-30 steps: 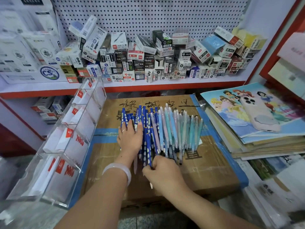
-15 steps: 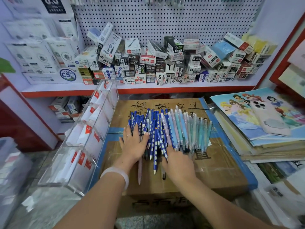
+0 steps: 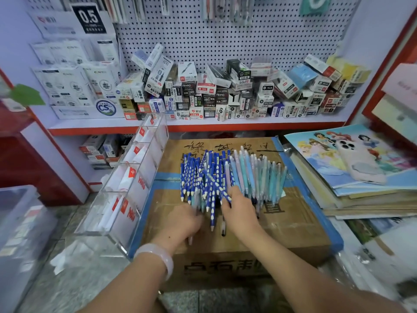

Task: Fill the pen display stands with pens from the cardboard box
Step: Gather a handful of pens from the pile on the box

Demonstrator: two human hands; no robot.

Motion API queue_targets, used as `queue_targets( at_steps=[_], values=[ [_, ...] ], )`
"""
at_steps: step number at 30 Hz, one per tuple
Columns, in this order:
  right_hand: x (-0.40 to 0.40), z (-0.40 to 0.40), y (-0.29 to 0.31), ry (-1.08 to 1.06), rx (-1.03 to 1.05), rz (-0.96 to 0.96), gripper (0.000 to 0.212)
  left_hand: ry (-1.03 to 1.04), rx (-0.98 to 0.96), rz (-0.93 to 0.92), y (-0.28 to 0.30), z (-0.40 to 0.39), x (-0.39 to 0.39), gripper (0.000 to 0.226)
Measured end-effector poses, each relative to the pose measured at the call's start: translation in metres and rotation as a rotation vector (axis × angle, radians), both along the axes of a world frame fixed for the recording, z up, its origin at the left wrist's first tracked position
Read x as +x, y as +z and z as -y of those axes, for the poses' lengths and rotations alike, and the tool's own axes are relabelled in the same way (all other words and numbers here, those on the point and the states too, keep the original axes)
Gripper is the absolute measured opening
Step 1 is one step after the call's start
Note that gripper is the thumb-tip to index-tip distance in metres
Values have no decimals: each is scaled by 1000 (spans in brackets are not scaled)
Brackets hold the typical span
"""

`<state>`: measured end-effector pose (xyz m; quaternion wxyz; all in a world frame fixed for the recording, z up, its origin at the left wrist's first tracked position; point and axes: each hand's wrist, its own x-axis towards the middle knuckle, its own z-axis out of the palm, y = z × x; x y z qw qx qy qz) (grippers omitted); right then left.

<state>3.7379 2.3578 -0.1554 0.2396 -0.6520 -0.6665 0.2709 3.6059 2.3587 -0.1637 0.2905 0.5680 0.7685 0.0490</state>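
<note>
Closed brown cardboard box (image 3: 293,224), blue tape across the lid, black handwriting at the far edge. Pile of pens on top: dark blue pens with white dots (image 3: 203,175) on the left, pastel blue, pink and green pens (image 3: 259,177) on the right, lying roughly parallel. Clear acrylic display stand (image 3: 126,188) with divided compartments and red-white labels leans against the box's left side.
</note>
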Motion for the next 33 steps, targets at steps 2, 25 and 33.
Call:
queue_targets(
  at_steps=[2, 25, 33],
  values=[
    [-1, 3, 8, 19, 11, -89, 11, 168, -41, 287, 8, 4, -6, 24],
    [8, 14, -53, 170, 526, 642, 41, 598, 521, 789, -13, -11, 13, 19],
    [16, 20, -43, 72, 189, 531, 45, 592, 475, 865, -10, -15, 12, 23]
  ],
)
